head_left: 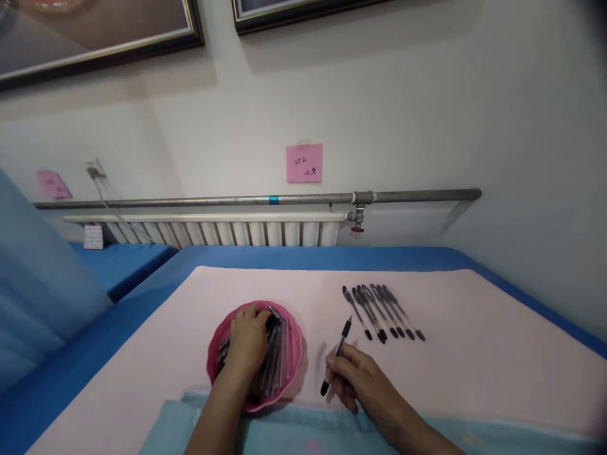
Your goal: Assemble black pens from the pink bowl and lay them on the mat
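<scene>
My right hand (353, 376) is closed on a pen (340, 344) with a clear barrel, held between thumb and fingers. Its bare writing tip and black grip point up and away; its black end points down toward me. Over the pink bowl (298, 354) on the left, my left hand (249, 335) reaches in with bent fingers among the pen parts. Whatever those fingertips grip is hidden. Clear pen barrels (279, 354) and dark pieces lie inside the bowl. Several capped pens (379, 313) lie in a slanted row beyond my right hand.
Pink cloth (450, 373) covers the blue-edged bed (313, 258), with a light blue cloth (284, 433) along the near side. A radiator (256, 232) and pipe (213, 201) run along the wall behind. At the left hangs a blue curtain (38, 284).
</scene>
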A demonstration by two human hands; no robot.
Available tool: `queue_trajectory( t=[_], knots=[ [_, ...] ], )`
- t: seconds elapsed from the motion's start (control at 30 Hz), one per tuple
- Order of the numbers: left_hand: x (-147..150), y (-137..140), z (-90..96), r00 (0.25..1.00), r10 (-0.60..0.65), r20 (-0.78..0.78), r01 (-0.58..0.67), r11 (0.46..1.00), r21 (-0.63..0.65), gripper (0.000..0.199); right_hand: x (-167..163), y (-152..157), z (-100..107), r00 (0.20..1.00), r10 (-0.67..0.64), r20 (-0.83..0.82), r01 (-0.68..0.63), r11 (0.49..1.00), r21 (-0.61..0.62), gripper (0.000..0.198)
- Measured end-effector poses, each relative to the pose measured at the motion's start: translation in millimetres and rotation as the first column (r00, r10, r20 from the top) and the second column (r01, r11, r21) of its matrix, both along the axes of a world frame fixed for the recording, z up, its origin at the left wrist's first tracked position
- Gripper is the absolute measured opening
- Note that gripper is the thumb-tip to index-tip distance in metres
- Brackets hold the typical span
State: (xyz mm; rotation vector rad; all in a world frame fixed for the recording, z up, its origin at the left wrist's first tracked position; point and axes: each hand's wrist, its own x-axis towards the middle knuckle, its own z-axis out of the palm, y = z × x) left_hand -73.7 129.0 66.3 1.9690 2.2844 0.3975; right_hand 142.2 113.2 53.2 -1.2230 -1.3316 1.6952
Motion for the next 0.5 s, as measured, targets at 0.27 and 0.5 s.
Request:
queue_trajectory(
  t=[0.27, 0.5],
  knots=[
    [-1, 0, 4.2, 0.999, -0.021, 0.047, 0.025, 0.997, -0.075, 0.033, 1, -3, 0, 0.999, 0.031, 0.012, -0.031, 0.999, 0.011, 0.020],
    [-13, -3, 3.5, 0.991, 0.001, 0.132, 0.006, 0.999, -0.050, 0.034, 0, -4, 4, 0.999, 0.045, 0.020, -0.045, 0.999, 0.012, 0.020]
  ],
)
